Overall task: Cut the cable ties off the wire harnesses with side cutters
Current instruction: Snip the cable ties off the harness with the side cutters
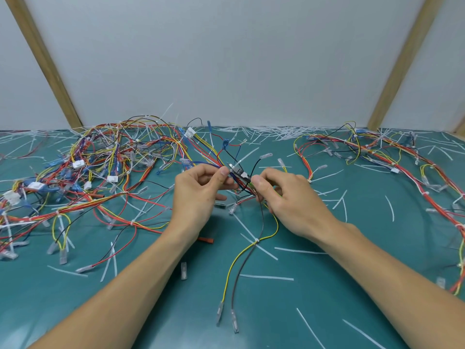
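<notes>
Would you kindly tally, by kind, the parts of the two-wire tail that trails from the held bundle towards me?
Wires: 2 (yellow wire, grey wire)
Clear terminals: 2 ()
White cable tie: 1
Total: 5

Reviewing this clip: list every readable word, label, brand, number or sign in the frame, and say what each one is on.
None can be read.
White connector housings in the harness pile: no print is legible.
Small metal part held between the left hand and right hand: any marking is too small and blurred to read.
Green mat and white back wall: no text shows.
</notes>
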The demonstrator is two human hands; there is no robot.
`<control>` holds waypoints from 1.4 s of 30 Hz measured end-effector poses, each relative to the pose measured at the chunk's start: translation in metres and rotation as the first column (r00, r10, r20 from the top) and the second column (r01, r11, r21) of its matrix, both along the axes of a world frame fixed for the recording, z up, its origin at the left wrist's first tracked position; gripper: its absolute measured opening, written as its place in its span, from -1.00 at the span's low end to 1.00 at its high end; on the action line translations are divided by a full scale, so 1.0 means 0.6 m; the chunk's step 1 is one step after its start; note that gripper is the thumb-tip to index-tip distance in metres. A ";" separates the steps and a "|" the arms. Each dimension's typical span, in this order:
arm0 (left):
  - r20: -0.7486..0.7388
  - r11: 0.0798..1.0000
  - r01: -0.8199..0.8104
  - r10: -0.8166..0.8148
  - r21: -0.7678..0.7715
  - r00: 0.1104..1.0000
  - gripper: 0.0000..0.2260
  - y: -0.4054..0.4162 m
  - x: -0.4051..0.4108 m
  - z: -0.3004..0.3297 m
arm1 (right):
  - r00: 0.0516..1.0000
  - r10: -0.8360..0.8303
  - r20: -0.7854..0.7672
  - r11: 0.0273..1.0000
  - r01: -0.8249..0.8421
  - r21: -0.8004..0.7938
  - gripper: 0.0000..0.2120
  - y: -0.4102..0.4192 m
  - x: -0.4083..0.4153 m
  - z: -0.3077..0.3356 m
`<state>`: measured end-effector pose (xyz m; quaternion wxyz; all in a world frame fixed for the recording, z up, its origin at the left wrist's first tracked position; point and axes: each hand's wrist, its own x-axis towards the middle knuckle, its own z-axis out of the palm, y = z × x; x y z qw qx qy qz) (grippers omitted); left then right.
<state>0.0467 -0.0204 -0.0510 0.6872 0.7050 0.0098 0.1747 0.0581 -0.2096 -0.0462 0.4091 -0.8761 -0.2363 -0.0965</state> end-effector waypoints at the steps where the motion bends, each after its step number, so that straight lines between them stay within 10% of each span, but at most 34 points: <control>1: 0.003 1.000 -0.002 0.002 -0.004 1.000 -0.85 0.000 -0.001 0.000 | 1.000 -0.005 0.013 1.000 0.005 -0.013 -0.63 0.000 0.000 0.000; 42: 0.049 1.000 0.021 -0.021 -0.009 0.999 -0.85 -0.001 -0.001 -0.003 | 1.000 0.006 -0.013 0.999 -0.005 0.041 -0.69 -0.002 0.006 -0.001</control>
